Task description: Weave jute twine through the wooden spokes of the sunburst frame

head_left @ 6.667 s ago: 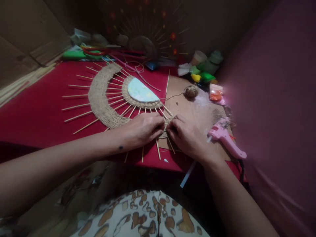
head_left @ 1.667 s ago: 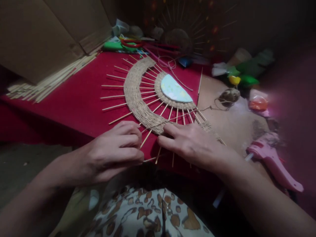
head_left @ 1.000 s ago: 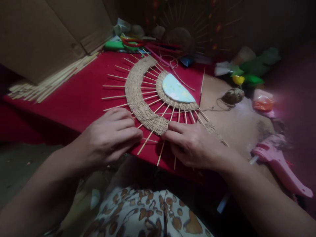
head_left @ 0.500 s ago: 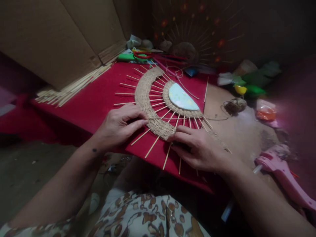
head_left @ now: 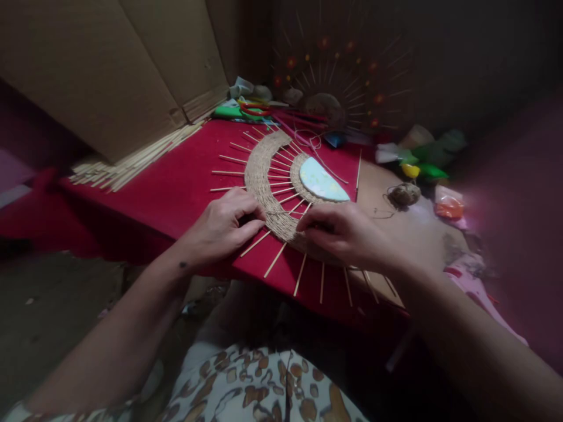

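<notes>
A half-round woven piece lies on the red cloth [head_left: 167,158], its thin wooden sticks [head_left: 275,259] fanning outward. At its centre is a pale blue half-disc [head_left: 320,180] edged with woven twine; farther out a wide woven band [head_left: 258,167] curves across the sticks. My left hand [head_left: 231,220] pinches at the band's outer edge, thumb and forefinger closed on a thin twine [head_left: 285,213]. That strand stretches over the band to my right hand [head_left: 345,233], whose fingertips are pinched together on it. My right hand hides part of the band and several sticks.
Loose sticks [head_left: 136,158] lie at the left beside a cardboard panel [head_left: 145,64]. Red-handled scissors [head_left: 255,109] rest at the back. A twine ball [head_left: 403,194], an orange packet [head_left: 449,205] and a pink glue gun [head_left: 477,293] are at the right.
My right hand has moved up and inward from the band's lower edge, fingertips now on the twine. My left hand keeps its pinch at the band's edge. The view has shifted slightly.
</notes>
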Action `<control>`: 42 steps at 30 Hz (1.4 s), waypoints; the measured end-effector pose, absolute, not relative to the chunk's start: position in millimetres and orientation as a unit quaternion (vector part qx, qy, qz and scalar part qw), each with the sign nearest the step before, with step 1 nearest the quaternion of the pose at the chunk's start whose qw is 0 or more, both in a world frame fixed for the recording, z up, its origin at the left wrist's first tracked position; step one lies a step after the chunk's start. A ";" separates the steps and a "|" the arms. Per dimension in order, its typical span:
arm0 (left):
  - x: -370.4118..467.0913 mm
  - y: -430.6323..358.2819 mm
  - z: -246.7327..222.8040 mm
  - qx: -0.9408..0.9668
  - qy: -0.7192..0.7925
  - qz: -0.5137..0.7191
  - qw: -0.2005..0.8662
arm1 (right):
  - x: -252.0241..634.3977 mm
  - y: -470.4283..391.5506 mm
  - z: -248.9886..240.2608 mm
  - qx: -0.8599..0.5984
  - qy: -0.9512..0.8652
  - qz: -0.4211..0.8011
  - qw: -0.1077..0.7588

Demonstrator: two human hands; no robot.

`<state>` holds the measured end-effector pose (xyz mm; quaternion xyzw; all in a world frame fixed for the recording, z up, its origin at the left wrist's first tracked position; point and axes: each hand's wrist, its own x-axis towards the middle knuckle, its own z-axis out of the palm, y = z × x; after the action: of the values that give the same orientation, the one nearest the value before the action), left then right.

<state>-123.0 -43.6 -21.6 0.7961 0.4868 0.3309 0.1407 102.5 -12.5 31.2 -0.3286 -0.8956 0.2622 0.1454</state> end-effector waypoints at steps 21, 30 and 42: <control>-144.7 -64.8 -16.3 0.817 0.441 0.336 0.157 | 66.6 -3.0 -0.1 -0.218 -0.974 0.031 0.046; -159.7 -80.4 -8.5 0.860 0.401 0.250 0.193 | 59.2 -17.4 9.9 -0.175 -0.978 -0.102 -0.045; -162.4 -77.0 -2.6 0.876 0.389 0.205 0.199 | 62.2 -16.6 4.8 -0.174 -0.978 -0.115 -0.012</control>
<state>-162.4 -77.0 -2.6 0.8758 0.3894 0.2046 0.1985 62.2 -16.6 4.8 -0.1743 -0.9778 -0.1155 -0.0116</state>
